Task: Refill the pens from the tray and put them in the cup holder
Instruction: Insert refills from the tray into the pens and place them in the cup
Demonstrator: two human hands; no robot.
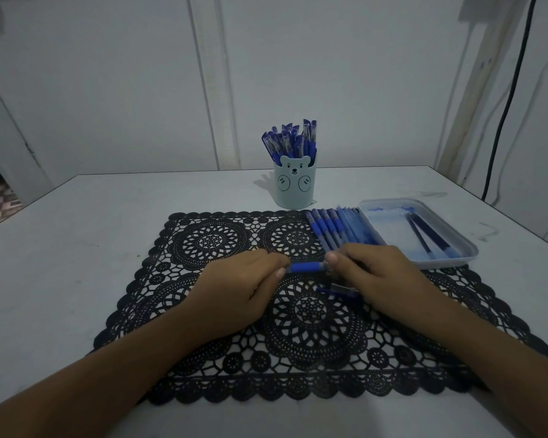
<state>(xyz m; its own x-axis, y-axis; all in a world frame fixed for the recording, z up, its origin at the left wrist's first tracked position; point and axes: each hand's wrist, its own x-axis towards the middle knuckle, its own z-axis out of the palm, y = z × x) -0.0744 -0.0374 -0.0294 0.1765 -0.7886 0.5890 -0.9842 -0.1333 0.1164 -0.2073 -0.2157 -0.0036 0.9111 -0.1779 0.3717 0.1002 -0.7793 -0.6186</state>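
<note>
Holding one pen [307, 267] level above the middle of the black lace mat [203, 248], both hands work at its opposite ends in the head view. The left hand [244, 279] pinches the pen's left end, its fingers [277, 271] curled narrow round it. The right hand [374, 273] pinches the right end, its fingers [332, 257] likewise closed on the barrel. This two-ended grip suits twisting or pulling the barrel sections, but whether they are being parted or joined cannot be told. A short dark blue part [337, 291], probably the cap, lies on the mat just under the right hand, close by for refitting. A row of pens [332, 229] lies side by side on the far right corner of the mat, just beside the left wall of the tray [450, 263]. The tray sits toward the right edge of the bench [60, 248]. Two dark refills [424, 235] lie in it, near the right hand. The cup holder [293, 184] stands upright beyond the far edge of the mat, near the far edge of the bench, crowded with capped pens [293, 140]. Judged from this, much of the task is done, with the row and the held pen remaining.
</note>
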